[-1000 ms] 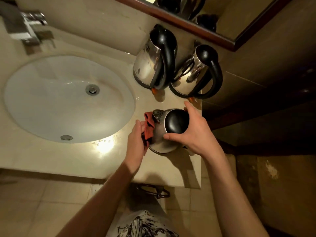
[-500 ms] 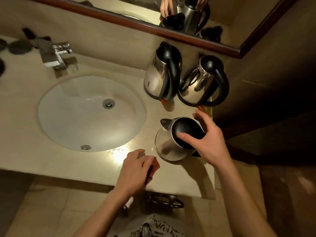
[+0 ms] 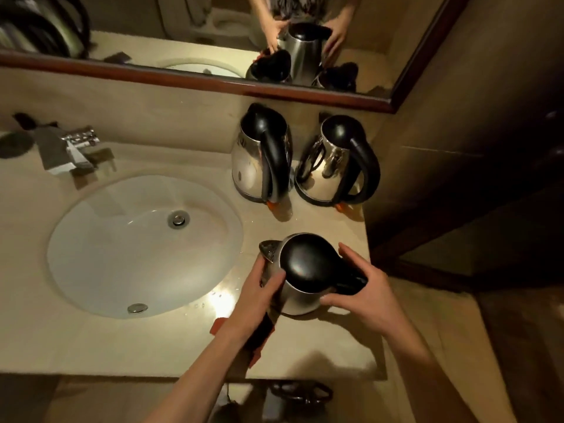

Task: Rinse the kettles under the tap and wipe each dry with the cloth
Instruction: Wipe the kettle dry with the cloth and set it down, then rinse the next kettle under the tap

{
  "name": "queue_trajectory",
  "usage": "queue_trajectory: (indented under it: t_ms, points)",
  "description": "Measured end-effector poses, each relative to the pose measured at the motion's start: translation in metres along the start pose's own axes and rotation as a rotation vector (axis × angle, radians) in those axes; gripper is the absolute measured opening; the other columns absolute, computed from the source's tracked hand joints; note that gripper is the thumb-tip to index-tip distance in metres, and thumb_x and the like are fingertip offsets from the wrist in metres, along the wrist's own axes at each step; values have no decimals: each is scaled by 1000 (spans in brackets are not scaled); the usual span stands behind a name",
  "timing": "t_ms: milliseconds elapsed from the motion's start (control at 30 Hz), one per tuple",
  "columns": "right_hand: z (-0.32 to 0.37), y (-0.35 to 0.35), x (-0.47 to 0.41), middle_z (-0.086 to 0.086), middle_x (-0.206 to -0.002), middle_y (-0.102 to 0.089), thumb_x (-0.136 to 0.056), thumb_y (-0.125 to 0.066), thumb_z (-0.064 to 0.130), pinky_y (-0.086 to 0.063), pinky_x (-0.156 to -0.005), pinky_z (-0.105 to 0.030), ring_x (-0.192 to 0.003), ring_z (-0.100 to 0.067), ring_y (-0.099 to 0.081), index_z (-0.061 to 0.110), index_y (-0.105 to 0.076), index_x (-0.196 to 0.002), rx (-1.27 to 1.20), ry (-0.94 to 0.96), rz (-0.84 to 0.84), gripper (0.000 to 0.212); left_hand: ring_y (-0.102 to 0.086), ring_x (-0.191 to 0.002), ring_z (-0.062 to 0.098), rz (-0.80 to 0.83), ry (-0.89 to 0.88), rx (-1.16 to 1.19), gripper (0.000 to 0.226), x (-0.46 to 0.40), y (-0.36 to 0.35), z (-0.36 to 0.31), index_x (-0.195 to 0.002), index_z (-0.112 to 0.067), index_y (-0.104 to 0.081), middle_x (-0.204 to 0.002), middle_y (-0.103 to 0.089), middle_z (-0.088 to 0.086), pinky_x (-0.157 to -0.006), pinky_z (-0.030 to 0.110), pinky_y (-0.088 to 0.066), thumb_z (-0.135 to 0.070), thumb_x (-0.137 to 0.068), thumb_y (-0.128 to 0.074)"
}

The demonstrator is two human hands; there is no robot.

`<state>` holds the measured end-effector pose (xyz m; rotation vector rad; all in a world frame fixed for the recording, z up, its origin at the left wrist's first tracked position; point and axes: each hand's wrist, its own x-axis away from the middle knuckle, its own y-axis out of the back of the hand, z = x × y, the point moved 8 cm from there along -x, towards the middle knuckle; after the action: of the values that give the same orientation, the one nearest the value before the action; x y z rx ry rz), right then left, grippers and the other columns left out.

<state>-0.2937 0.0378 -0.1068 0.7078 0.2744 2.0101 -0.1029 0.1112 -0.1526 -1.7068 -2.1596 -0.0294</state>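
A shiny metal kettle (image 3: 300, 280) with a black lid stands on the counter (image 3: 122, 340), just to the right of the white sink (image 3: 143, 242) and near the front edge. Both hands are on it. The left hand (image 3: 259, 296) holds the left side of the kettle, just below the spout. Its fingers curl round the metal and the thumb lies along the rim of the lid. The right hand (image 3: 363, 290) holds the right side, by the black handle. Its fingers are spread a little, with the first finger up behind the handle and the thumb pressed on the metal at the front.

A red cloth (image 3: 259, 331) lies on the counter under the left wrist, close to the kettle. Most of it is hidden by the arm.

Two more kettles stand at the back by the wall, side by side. The back left kettle (image 3: 259, 157) and the back right kettle (image 3: 337, 161) almost touch each other. Both are apart from the one being held.

The tap (image 3: 68, 148) sits behind the sink on the left. A mirror (image 3: 213, 35) on the wall above shows the hands and kettles again.
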Motion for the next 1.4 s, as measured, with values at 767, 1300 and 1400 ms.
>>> queue_trajectory:
  t_ms: [767, 1300, 1400]
  points:
    - [-7, 58, -80, 34, -111, -63, -64, -98, 25, -47, -86, 0, -102, 20, -58, 27, -52, -150, -208, -13, -271, 97, -57, -128, 8, -13, 30, 4, 58, -152, -60, -44, -125, -32, -66, -129, -68, -7, -118, 41, -34, -62, -101, -23]
    - [119, 14, -37, -2, -173, -3, -82, -31, 92, 8, -129, -47, -159, -14, 12, 22, -4, -164, 472, 505, -259, 111, -17, -153, 16, -345, -437, -1177, 71, -6, 9, -134, -158, -36, -17, -166, -20, -2, -123, 38, -15, -70, -97, -29]
    - [149, -12, -31, 0, -171, 20, -81, -20, 95, 17, -126, -50, -154, -17, 30, 29, 22, -159, 637, 549, -231, 110, -15, -153, 35, -476, -510, -1523, 81, 29, 42, -174, -159, -22, -25, -165, -19, 15, -123, 57, -10, -71, -95, -28]
